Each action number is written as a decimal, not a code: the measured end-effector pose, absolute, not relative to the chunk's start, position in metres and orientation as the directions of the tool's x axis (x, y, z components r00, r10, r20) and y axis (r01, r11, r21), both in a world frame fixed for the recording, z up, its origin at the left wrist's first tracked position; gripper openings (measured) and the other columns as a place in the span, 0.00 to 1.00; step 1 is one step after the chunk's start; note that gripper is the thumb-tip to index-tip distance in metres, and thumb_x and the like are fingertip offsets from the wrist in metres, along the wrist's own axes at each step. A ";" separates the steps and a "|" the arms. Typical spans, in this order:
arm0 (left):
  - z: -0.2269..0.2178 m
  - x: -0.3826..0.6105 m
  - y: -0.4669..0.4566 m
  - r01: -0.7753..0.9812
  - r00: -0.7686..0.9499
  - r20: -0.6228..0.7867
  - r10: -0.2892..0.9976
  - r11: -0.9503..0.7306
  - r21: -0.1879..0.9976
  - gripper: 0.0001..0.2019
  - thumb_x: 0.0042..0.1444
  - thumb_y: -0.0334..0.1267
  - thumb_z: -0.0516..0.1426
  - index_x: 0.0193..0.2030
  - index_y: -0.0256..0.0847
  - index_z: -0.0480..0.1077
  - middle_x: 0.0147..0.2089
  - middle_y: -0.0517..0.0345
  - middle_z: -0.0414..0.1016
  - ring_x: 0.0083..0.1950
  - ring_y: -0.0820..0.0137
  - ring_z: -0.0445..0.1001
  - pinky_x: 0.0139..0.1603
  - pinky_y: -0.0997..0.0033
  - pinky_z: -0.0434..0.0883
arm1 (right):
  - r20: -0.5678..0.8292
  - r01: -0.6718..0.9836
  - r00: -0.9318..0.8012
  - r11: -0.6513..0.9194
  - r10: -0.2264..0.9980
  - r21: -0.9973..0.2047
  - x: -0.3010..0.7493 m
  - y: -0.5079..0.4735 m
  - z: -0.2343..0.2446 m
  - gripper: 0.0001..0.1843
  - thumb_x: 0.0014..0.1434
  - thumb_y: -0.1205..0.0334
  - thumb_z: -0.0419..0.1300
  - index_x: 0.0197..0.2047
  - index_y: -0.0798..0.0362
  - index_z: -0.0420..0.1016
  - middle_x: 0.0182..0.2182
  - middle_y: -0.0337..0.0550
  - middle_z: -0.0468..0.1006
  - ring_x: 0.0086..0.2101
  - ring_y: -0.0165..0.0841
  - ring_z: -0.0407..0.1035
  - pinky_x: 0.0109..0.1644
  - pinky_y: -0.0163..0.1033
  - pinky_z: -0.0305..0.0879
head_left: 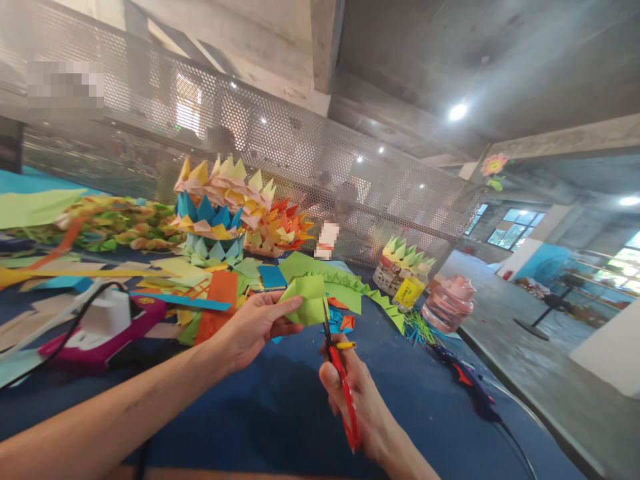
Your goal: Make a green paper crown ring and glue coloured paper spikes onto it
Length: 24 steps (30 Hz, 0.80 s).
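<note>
Your L forearm is nearest; L hand pinches green paper abv blue table. R hand grips scissors, blades at paper's R edge. Keep L fingertips clr, paper taut; turn paper, not wrist.

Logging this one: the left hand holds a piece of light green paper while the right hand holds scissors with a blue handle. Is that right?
Not quite: the head view shows that the scissors have a red handle. The left hand does hold light green paper, and the right hand the scissors.
</note>
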<state>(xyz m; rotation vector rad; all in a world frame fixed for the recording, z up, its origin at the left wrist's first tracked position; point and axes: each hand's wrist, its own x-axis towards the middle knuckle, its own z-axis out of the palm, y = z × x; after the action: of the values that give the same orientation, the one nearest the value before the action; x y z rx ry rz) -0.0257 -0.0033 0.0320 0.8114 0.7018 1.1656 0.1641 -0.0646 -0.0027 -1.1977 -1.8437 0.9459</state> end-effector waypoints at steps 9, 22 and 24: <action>0.031 -0.026 -0.003 -0.494 0.278 -0.046 0.959 0.184 0.850 0.04 0.51 0.32 0.64 0.34 0.35 0.78 0.33 0.54 0.82 0.28 0.74 0.77 0.29 0.78 0.76 | 0.170 0.419 -0.300 0.289 0.939 -0.861 0.164 -0.065 -0.002 0.25 0.62 0.38 0.50 0.49 0.50 0.60 0.26 0.31 0.58 0.21 0.22 0.51 0.23 0.30 0.50; 0.029 -0.026 -0.003 -0.481 0.288 -0.049 0.956 0.188 0.856 0.06 0.50 0.33 0.65 0.35 0.36 0.78 0.34 0.52 0.82 0.30 0.73 0.77 0.29 0.78 0.76 | 0.168 0.395 -0.265 0.266 0.949 -0.879 0.162 -0.065 -0.005 0.24 0.61 0.39 0.51 0.47 0.51 0.62 0.26 0.31 0.59 0.20 0.21 0.51 0.21 0.29 0.50; 0.028 -0.027 -0.002 -0.486 0.291 -0.041 0.956 0.185 0.854 0.07 0.48 0.34 0.66 0.36 0.36 0.78 0.34 0.53 0.82 0.30 0.73 0.77 0.29 0.78 0.76 | 0.160 0.398 -0.245 0.249 0.956 -0.883 0.162 -0.065 -0.005 0.25 0.61 0.37 0.51 0.46 0.51 0.63 0.26 0.31 0.60 0.18 0.20 0.52 0.19 0.28 0.50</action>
<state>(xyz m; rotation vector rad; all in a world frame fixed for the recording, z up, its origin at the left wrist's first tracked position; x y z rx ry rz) -0.0268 -0.0023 0.0283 0.8525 0.6807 1.1342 0.1619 -0.0654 -0.0051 -1.2460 -1.7809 0.9520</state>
